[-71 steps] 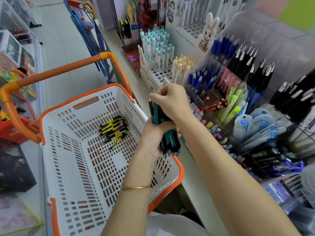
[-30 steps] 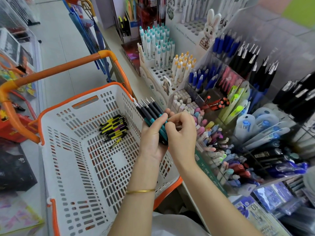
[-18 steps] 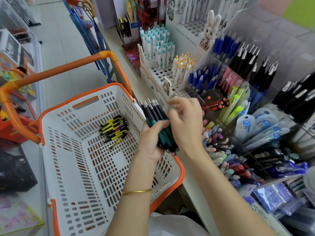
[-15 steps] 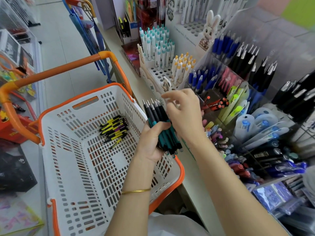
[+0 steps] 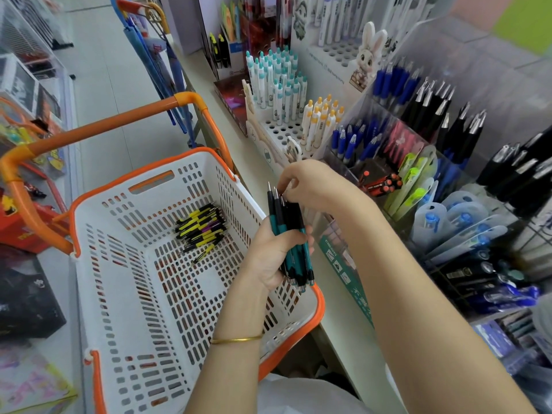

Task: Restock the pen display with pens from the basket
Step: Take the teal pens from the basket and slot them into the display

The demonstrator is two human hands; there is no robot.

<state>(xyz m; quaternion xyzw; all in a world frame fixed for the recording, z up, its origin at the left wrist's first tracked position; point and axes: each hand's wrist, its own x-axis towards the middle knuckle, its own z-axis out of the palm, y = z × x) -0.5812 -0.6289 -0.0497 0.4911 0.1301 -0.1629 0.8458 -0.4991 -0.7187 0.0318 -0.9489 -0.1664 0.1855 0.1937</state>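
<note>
Head camera: your left hand (image 5: 274, 252) curls its fingers (image 5: 309, 241) round a bundle of teal-and-black pens (image 5: 291, 234) and holds it nearly upright, silver ends poking out above and below your fist. Your right hand (image 5: 312, 183) sits just above that bundle, with its fingers (image 5: 286, 183) and thumb pinched together on the top ends of the pens. You cannot tell whether they hold one pen or several. A thin gold bangle (image 5: 236, 340) circles your left wrist.

Below and to the left of your left fingers is the white basket (image 5: 119, 264) with its orange rim and handle. The bundle's lower ends hang just over its right wall. A small heap of yellow-and-black pens (image 5: 201, 227) lies on the basket floor, well to the left of your fingers.

Beyond your right fingers, on the worktop (image 5: 254, 165), stands the pen display (image 5: 283, 130), a white holed block carrying white pens with teal caps (image 5: 277, 82) and white pens with yellow caps (image 5: 321, 118). To the right of your right fingers, clear compartments hold blue pens (image 5: 348, 144) and black pens (image 5: 436, 109). A rabbit figure (image 5: 369, 55) stands behind them.
</note>
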